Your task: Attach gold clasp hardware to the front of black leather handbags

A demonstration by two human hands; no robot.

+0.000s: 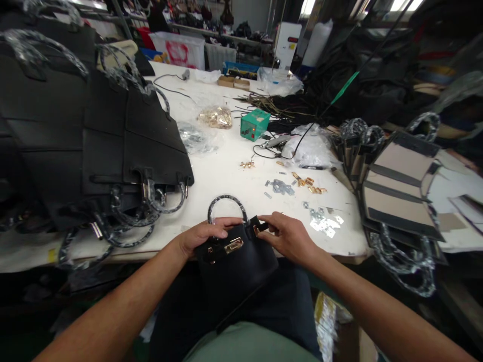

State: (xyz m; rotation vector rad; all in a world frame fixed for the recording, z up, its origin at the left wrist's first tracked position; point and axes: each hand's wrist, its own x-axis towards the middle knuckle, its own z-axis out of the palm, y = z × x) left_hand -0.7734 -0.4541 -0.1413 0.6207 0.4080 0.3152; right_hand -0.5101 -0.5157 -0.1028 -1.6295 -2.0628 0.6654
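A black handbag panel (237,274) with a plastic-wrapped loop handle (226,197) rests against my lap and the table edge. My left hand (206,235) grips its upper left edge, thumb on the front near the handle's base. Between the handle ends sits a gold clasp plate (234,245), with small gold fittings at the left. At the upper right corner, my right hand (285,235) pinches a short black strap (256,226) that carries a gold fitting. Part of the strap is hidden by the fingers.
Stacked black bags (151,136) fill the left side; more bag panels (402,181) stand at right. Flat metal plates (281,187), shiny plates (324,221) and gold clasps (307,182) lie on the white table (211,176). Behind are a green control box (254,124) and plastic bags (309,146).
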